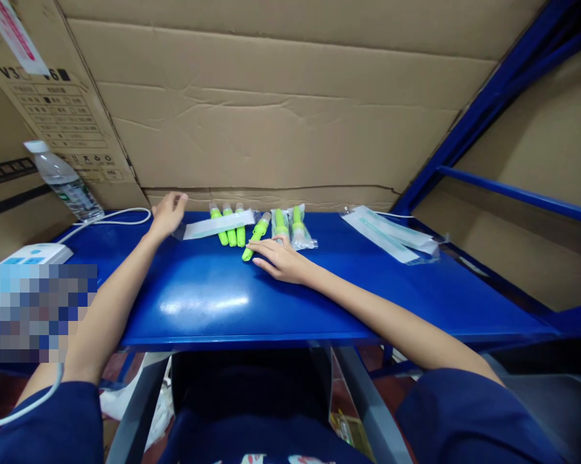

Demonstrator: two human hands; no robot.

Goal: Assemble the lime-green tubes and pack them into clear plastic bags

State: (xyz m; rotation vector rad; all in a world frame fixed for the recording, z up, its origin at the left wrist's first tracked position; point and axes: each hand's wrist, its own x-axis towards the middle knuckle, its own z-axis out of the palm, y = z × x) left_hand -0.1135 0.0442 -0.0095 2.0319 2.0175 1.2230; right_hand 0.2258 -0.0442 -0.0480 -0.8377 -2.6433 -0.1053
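Several lime-green pens (231, 231) lie in a row at the back of the blue table (319, 303). A clear flat pouch (215, 225) lies across three of them. My left hand (167, 214) rests at the pouch's left end, fingers curled toward it. My right hand (280, 259) lies flat with fingers stretched out, its fingertips next to a slanted green pen (256, 235). Two more pens sit inside clear bags (294, 227) just behind my right hand.
A stack of flat clear pouches (391, 233) lies at the back right. A water bottle (64, 180) leans at the back left, near a white device (36, 253) with a white cable (111, 218). Cardboard walls (280, 109) close off the back. A blue frame rail (517, 193) runs along the right.
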